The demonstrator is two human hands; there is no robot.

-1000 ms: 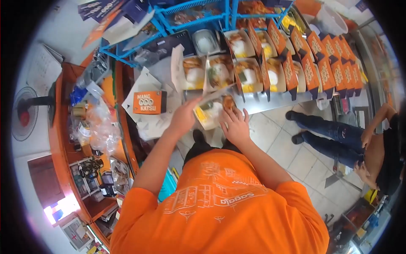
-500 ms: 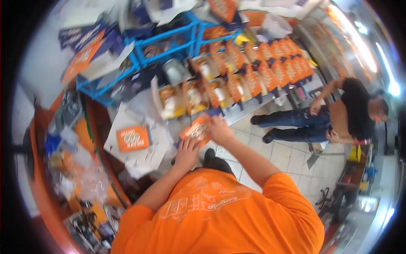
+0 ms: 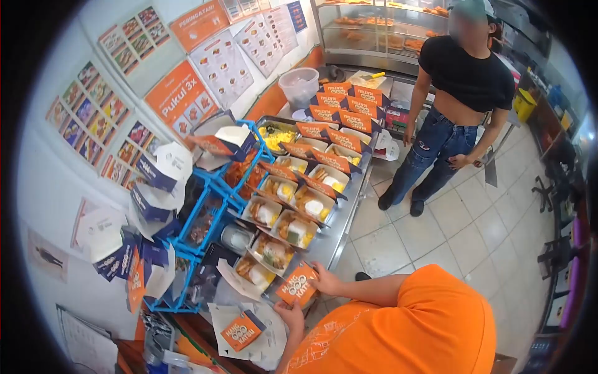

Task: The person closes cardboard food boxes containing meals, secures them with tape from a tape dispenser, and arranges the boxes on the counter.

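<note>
An orange box (image 3: 297, 284) with white lettering, its lid down, lies between my hands at the near end of the metal counter. My left hand (image 3: 291, 313) grips its lower left edge, and my right hand (image 3: 325, 278) holds its right side. Just beyond it stand open boxes of food (image 3: 272, 253) with white and yellow portions. Another closed orange box (image 3: 243, 330) rests on white cardboard (image 3: 269, 346), left of my left hand.
A person (image 3: 455, 93) stands across the tiled floor (image 3: 430, 249), right of the counter. Blue crates (image 3: 204, 222) line the wall side, with unfolded boxes (image 3: 156, 206) on them. Beyond the rows of boxes are a clear tub (image 3: 299, 86) and a glass display case (image 3: 374, 34).
The view has swung up and toward the far end of the counter. The box between my hands was open a second ago; its lid is now closed. My hands have moved to its sides.
</note>
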